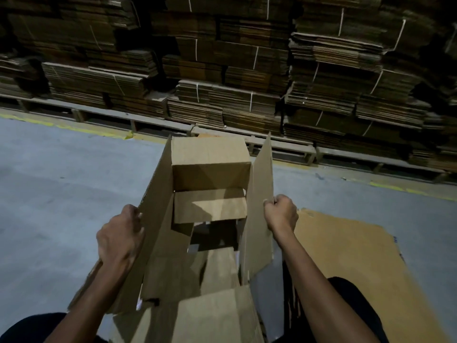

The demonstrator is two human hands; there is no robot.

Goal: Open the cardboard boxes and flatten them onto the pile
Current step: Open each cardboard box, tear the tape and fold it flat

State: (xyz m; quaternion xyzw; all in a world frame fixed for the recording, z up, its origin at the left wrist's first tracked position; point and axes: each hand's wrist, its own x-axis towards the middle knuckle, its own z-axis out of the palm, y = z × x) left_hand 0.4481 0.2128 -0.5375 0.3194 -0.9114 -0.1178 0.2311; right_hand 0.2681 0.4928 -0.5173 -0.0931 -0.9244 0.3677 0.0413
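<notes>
Cardboard box [210, 184], open, above the floor [61, 181] beside the flattened pile [346, 246]: left hand [118, 233] and right hand [280, 214] each grip a side panel, apparently to spread it flat.

Brown cardboard box [210, 184] open at both ends, held off the floor w/ its opening facing the camera, side panels splayed, inner flaps folded in. Flattened cardboard sheet [351, 246] lies flat on the floor, just right of the box.

Warehouse: strapped bundles of flattened cardboard [247, 70] on pallets [158, 121].
</notes>
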